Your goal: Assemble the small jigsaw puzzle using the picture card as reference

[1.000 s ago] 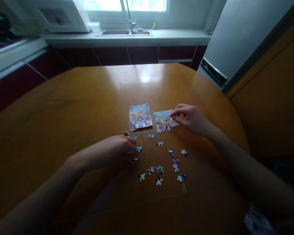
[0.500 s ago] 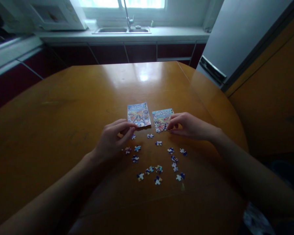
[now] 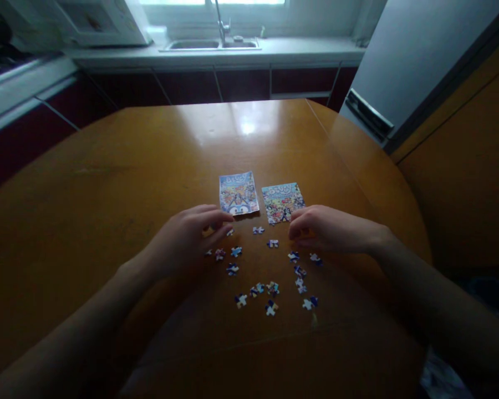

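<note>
My left hand (image 3: 191, 233) hovers over the table left of the loose pieces, thumb and fingers apart, nothing visible between them. Close to its fingertips lies a small puzzle piece (image 3: 230, 233), partly covered. A printed picture sheet (image 3: 238, 194) lies flat just beyond that hand. To its right is a partly assembled jigsaw puzzle (image 3: 280, 200) with a similar colourful picture. My right hand (image 3: 322, 228) is at the puzzle's lower right corner, fingers bent and slightly apart, with no piece visible in them. It hides that corner.
Several loose puzzle pieces (image 3: 273, 288) are scattered on the wooden table (image 3: 108, 166) nearer to me. Behind the table runs a counter with a sink (image 3: 195, 45). A fridge (image 3: 424, 61) stands at the right.
My left hand has drawn back from the picture sheet's lower edge, its fingers now wider apart. My right hand has moved slightly down, off the puzzle's lower right part. The view has shifted a little.
</note>
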Available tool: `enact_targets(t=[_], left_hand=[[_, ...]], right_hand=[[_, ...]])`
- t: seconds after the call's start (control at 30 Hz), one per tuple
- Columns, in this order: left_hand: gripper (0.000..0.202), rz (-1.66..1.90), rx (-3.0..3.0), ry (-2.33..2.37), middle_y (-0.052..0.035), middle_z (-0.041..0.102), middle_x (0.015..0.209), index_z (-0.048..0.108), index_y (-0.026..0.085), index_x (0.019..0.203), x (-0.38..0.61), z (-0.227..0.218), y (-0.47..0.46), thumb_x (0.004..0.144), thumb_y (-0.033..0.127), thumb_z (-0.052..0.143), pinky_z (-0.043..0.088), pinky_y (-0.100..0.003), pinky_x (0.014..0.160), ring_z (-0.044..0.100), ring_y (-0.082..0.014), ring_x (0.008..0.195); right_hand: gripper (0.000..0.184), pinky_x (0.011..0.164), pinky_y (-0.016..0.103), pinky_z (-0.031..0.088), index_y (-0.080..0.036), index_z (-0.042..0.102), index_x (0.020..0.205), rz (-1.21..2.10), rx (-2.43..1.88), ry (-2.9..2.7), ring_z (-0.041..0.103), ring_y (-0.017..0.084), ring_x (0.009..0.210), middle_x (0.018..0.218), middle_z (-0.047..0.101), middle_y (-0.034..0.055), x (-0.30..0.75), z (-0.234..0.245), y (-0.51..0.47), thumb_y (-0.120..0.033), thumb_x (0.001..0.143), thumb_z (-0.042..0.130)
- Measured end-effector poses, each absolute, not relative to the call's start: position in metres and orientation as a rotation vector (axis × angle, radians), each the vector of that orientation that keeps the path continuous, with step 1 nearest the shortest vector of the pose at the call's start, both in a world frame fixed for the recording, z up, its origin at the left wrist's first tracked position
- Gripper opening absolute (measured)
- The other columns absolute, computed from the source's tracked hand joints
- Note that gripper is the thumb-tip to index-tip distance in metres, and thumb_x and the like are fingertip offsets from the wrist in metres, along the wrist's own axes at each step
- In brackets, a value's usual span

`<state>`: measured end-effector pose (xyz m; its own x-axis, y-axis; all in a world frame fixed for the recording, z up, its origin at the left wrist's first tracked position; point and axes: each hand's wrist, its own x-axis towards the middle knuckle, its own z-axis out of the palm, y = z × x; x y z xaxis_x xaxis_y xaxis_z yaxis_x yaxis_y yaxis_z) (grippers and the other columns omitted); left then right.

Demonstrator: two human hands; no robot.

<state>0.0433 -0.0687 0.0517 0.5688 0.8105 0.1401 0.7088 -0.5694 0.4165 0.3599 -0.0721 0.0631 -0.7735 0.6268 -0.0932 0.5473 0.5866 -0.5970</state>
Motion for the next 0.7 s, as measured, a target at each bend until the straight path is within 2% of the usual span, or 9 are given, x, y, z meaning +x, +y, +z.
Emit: enact_targets(t=[0.13,0.23,0.33,0.53,0.7], left_hand=[[0.014,0.003,2.487,1.205,0.0010,0.073,0.095,0.076,0.029,0.089,0.027,0.083,-0.081,0.090,0.035,0.063,0.047,-0.025,0.072,0.065,-0.0144,0.081],[0.012,-0.258,2.432,1.337,0.0023,0.072,0.084,0.075,0.029,0.077,0.018,0.100,-0.096,0.084,0.024,0.066,0.042,-0.025,0.063,0.065,-0.0143,0.072],[0.009,-0.440,2.339,1.393,0.0019,0.071,0.078,0.074,0.028,0.074,0.016,0.108,-0.110,0.080,0.024,0.069,0.037,-0.025,0.057,0.064,-0.0150,0.068],[0.008,-0.455,2.310,1.437,-0.0007,0.073,0.082,0.077,0.030,0.078,0.029,0.112,-0.117,0.082,0.033,0.071,0.039,-0.027,0.062,0.067,-0.0188,0.076],[0.009,-0.392,2.338,1.471,-0.0006,0.075,0.089,0.078,0.031,0.088,0.021,0.114,-0.108,0.083,0.030,0.070,0.040,-0.027,0.065,0.068,-0.0180,0.078]], right_hand=[[0.008,0.068,0.028,0.045,-0.021,0.070,0.081,0.927,-0.996,-2.650,0.061,0.015,0.076,0.086,0.069,0.0025,0.360,0.063,-0.072,-0.016,0.086,0.065],[0.013,0.070,0.029,0.046,-0.022,0.070,0.084,0.914,-0.987,-2.632,0.060,0.015,0.077,0.089,0.068,0.0022,0.361,0.061,-0.071,-0.023,0.092,0.060],[0.018,0.071,0.028,0.047,-0.023,0.071,0.086,0.903,-0.974,-2.606,0.060,0.015,0.078,0.091,0.067,0.0027,0.360,0.058,-0.071,-0.029,0.096,0.057],[0.020,0.071,0.027,0.048,-0.023,0.070,0.088,0.910,-0.952,-2.596,0.061,0.014,0.078,0.093,0.067,0.0034,0.359,0.055,-0.070,-0.033,0.097,0.055],[0.020,0.073,0.027,0.049,-0.023,0.071,0.090,0.912,-0.970,-2.602,0.062,0.015,0.080,0.095,0.069,0.0040,0.360,0.053,-0.069,-0.030,0.097,0.054]])
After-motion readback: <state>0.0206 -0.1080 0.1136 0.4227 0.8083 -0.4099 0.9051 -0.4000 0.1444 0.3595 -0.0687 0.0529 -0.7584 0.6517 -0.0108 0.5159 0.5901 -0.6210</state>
